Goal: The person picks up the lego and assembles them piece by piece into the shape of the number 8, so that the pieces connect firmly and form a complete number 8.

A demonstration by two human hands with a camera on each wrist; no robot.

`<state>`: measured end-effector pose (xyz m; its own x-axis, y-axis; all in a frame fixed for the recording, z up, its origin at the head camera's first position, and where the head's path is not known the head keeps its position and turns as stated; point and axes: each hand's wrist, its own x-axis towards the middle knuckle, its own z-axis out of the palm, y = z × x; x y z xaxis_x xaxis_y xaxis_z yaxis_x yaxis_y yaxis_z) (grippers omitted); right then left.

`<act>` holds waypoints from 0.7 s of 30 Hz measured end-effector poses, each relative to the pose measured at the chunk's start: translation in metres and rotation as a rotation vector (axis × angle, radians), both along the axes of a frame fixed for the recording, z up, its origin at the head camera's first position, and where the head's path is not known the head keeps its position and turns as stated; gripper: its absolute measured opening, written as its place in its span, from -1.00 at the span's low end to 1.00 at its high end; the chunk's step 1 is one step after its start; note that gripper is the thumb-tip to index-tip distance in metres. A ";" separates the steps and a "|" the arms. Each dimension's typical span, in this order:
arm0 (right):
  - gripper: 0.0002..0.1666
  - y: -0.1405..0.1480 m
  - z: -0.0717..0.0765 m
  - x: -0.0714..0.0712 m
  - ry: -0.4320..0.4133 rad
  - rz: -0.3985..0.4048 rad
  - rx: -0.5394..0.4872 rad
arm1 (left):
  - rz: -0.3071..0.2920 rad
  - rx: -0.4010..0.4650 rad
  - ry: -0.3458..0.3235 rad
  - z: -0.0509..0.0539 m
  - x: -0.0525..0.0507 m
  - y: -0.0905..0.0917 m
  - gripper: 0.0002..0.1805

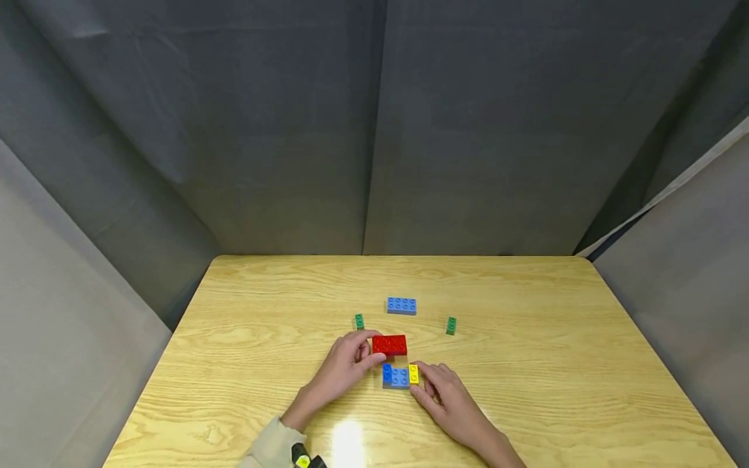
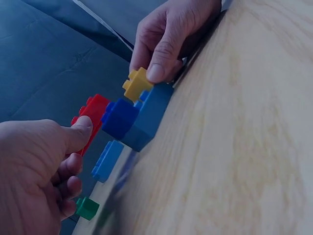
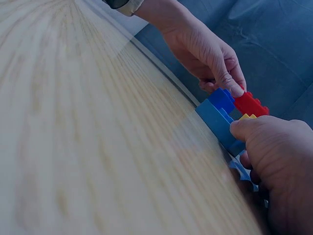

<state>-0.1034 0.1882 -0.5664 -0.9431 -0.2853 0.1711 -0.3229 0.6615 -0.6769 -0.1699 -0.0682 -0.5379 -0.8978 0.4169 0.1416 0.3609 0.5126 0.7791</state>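
Between its thumb and fingers my left hand point(image 1: 342, 369) pinches a red brick point(image 1: 389, 345) by its left end, just behind a light blue brick point(image 1: 400, 377). A darker blue brick point(image 1: 387, 372) sits on the left end of that light blue brick, and a small yellow brick point(image 1: 413, 374) is at its right end. My right hand point(image 1: 452, 405) pinches the yellow brick between thumb and fingers. In the left wrist view the red brick point(image 2: 94, 115) shows beside the darker blue brick point(image 2: 120, 118).
Farther back on the wooden table point(image 1: 281, 286) lies another light blue brick point(image 1: 401, 305). One small green brick point(image 1: 359, 321) is behind my left hand, and a second green brick point(image 1: 451, 325) lies to the right. Grey curtains point(image 1: 281, 130) stand behind the table.
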 end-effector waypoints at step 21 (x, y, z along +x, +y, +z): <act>-0.65 -0.002 -0.004 -0.002 0.070 -0.036 0.042 | -0.080 0.066 0.023 0.007 0.010 0.010 -0.51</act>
<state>-0.1052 0.1867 -0.5707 -0.9391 -0.2595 0.2251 -0.3435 0.7009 -0.6251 -0.1604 -0.0586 -0.5309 -0.8584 0.4761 0.1910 0.4163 0.4291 0.8016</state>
